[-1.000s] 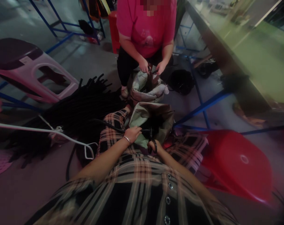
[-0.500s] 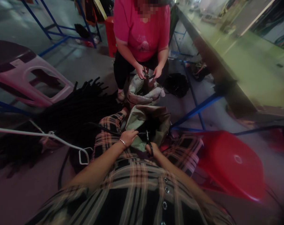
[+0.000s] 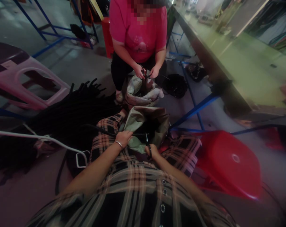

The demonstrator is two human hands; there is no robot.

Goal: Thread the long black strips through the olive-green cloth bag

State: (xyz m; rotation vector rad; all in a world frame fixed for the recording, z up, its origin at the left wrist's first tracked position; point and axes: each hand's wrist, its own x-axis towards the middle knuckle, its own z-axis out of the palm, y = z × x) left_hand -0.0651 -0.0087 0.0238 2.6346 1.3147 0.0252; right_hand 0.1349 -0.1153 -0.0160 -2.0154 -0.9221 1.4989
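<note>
My left hand (image 3: pixel 124 138), with a bracelet at its wrist, is closed on a long black strip (image 3: pixel 102 130) that runs off to the left and pokes out past the fingers over an open sack (image 3: pixel 163 126). Black-handled scissors (image 3: pixel 147 140) are gripped in my right hand (image 3: pixel 152 151), their blades pointing up beside the strip's end. Dark contents, too dim to make out, lie inside the sack between my knees.
Opposite sits a person in a pink shirt (image 3: pixel 139 41), hands over a whitish sack (image 3: pixel 143 98). A pile of black strips (image 3: pixel 79 107) and a pink stool (image 3: pixel 36 82) are left; a red stool (image 3: pixel 235 164) and a long table (image 3: pixel 211 66) stand right.
The whole view has shifted slightly. My left hand is a little farther from the scissors, with more strip showing between them. The person opposite has moved their hands slightly.
</note>
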